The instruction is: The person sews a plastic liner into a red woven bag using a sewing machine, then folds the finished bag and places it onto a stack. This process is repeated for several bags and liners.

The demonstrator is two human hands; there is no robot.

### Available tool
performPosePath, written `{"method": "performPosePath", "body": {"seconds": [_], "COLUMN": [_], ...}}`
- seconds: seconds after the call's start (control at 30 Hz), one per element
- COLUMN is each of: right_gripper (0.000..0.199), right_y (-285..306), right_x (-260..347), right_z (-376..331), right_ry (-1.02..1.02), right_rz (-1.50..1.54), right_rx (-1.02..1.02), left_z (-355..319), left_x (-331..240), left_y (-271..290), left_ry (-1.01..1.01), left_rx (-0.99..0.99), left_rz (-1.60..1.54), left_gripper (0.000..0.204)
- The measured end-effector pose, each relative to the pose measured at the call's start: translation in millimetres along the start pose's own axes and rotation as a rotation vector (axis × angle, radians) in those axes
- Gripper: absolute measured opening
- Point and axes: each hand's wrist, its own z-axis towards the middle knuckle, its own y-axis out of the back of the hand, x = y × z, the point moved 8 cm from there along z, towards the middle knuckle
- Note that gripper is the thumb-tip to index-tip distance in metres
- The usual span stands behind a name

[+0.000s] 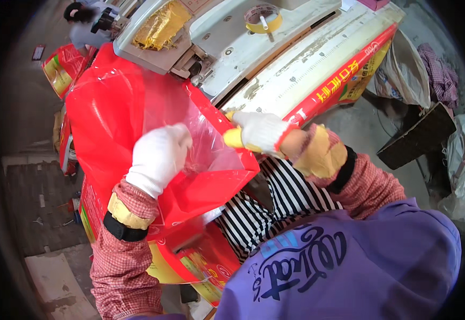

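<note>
Head view, red sack (104,101): 10 o'clock, mouth tipped toward wearer, clear liner (206,130) exposed, probably for access.
Left hand (160,157): 9 o'clock, white glove, fingers curled over the mouth; blurred, can't tell if it grips liner.
Right hand (262,132): 1 o'clock, yellow-tipped glove at sack rim, likely steadying it; can't tell if pinching.
Sewing machine (232,52): 12 o'clock, sack close by, presumably for short carry.
Tape roll (254,26): on machine, probably for easy reach.
</note>
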Motion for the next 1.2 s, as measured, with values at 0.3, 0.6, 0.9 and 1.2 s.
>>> {"method": "performPosePath", "body": {"seconds": [0.3, 0.6, 0.9, 1.2], "right_gripper": [0.035, 0.027, 0.034, 0.053], "right_y": [-14.8, -32.1, -45.2, -22.3], "right_x": [34.1, 34.7, 32.5, 88.4], "right_z": [34.0, 100.1, 50.1, 35.7], "right_ry": [0.306, 0.425, -0.386, 0.336], "right_rz": [-0.578, -0.915, 0.620, -0.431], "right_rx": [-0.057, 0.106, 0.437, -0.144], "left_z": [-65.3, 20.2, 119.0, -61.4], "left_x": [-98.3, -50.1, 101.1, 25.6], "left_y": [-19.6, 0.9, 5.7, -16.1], "left_ry": [-0.529, -0.187, 0.095, -0.191], "left_rx": [0.279, 0.198, -0.373, -0.176], "left_rz": [-0.107, 0.332, 0.061, 0.306], "left_gripper": [0.042, 0.017, 0.020, 0.014]}}
